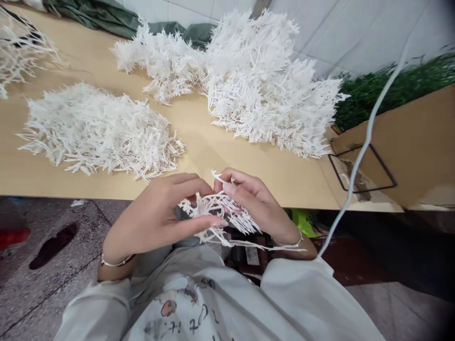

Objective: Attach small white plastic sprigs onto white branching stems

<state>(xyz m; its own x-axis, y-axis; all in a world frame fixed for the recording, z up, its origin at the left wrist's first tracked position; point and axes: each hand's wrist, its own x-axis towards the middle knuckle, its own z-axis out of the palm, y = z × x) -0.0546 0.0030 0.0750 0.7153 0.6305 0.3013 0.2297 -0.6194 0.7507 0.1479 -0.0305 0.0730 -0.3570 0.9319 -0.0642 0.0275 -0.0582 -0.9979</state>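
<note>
Close to my body, at the table's front edge, both hands hold a white branching plastic sprig (220,208) with many thin tips. My left hand (163,213) curls round its left side, with the thumb laid across the front. On the other side my right hand (254,199) pinches a short white twig (217,177) at the top between thumb and index finger. Long thin strands hang from the sprig toward my right wrist. The palms and some fingertips are hidden.
Piles of white plastic sprigs lie on the wooden table (199,161): one pile (95,128) at left, a larger pile (263,80) at the back. Looser white branches (21,52) sit far left. A white cable (369,128) crosses the right side before a cardboard box (412,137) and green foliage (387,85).
</note>
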